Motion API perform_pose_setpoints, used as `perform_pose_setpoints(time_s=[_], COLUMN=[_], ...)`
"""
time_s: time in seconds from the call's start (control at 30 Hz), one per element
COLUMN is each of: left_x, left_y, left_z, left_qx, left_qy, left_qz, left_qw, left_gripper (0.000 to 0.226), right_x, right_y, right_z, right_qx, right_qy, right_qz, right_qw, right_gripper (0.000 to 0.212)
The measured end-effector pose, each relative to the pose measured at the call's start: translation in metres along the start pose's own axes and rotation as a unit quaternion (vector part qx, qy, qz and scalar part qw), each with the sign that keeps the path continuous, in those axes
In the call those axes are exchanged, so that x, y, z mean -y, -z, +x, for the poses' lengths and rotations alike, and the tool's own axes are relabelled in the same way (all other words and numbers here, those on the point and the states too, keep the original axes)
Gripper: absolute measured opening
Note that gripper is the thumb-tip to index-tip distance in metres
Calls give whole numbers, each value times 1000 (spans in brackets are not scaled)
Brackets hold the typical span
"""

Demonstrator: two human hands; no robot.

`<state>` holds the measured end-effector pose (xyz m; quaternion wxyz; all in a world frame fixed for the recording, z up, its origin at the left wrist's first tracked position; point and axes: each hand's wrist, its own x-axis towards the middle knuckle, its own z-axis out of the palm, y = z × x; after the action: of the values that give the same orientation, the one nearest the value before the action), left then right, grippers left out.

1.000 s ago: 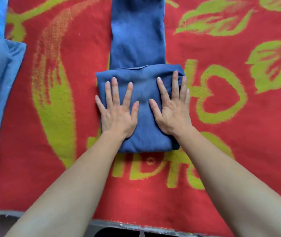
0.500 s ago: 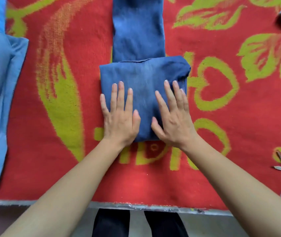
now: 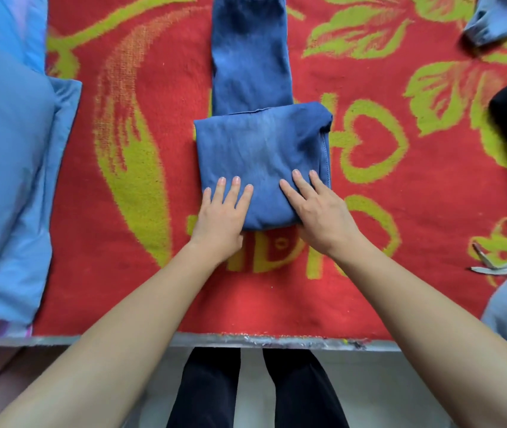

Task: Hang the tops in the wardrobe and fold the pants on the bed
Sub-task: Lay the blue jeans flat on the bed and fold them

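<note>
Pants [image 3: 261, 149] lie half folded on the bed [image 3: 116, 288], straight ahead of both hands.
Left hand [image 3: 219, 219] and right hand [image 3: 320, 216] rest flat on the fold's near edge, fingers straight, thumbs hidden, both equally close. Beyond the folded part, the unfolded leg [image 3: 249, 57] runs straight away, its long axis near to far, so the next fold probably goes forward.

Bare left grip [image 3: 219, 219]: short rounded nails, faint gloss, plain. Bare right grip [image 3: 321, 216]: same short plain nails. Both left forearm [image 3: 128, 319] and right forearm [image 3: 416, 304] uncovered along whole visible length, up to frame edge. Below, black trousers [image 3: 209, 387]: matte dark fabric, unpatterned, straight loose cut, faint lengthwise creases, two legs parted by narrow gap; feet hidden.
</note>
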<state>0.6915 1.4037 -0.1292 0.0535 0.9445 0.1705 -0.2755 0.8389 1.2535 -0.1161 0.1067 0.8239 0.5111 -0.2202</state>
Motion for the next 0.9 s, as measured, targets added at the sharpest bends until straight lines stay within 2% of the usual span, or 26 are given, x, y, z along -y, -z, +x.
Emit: perform_pose_setpoints(time_s=[0.13,0.23,0.37,0.43,0.5,0.57,0.63,0.67,0.73,0.77,0.83,0.9], left_x=[3,0,2,8,20,36,55,64,76,79,76,64], left_y=[40,61,92,114,135,150,156,157,151,144,126,108], left_z=[-28,-60,-86,-88,-77,-57,-30,-17,9,18,26,26], left_qx=[38,77,147,212,271,294,263,221,87,20,-75,-114], left_qy=[-23,-42,-70,-69,-56,-31,16,44,97,119,152,152], left_qz=[-59,-107,-176,-215,-282,-343,-394,-424,-444,-412,-279,-206], left_qw=[997,990,971,951,919,891,881,877,887,903,945,960], left_gripper=[80,72,55,41,44,48,53,55,60,62,63,65], right_x=[0,7,6,3,-7,-19,-32,-37,-44,-44,-38,-29], right_y=[42,62,100,122,140,155,163,163,153,145,125,104], right_z=[-24,-52,-73,-70,-53,-27,2,16,40,47,53,49], right_qx=[48,68,156,206,261,299,257,207,88,44,5,-2], right_qy=[6,31,56,59,40,14,-30,-55,-91,-107,-134,-149], right_qz=[74,94,105,113,138,196,275,318,374,378,328,250], right_qw=[996,993,981,970,955,934,926,923,919,918,935,957], right_gripper=[82,72,56,38,22,18,23,30,59,69,73,75])
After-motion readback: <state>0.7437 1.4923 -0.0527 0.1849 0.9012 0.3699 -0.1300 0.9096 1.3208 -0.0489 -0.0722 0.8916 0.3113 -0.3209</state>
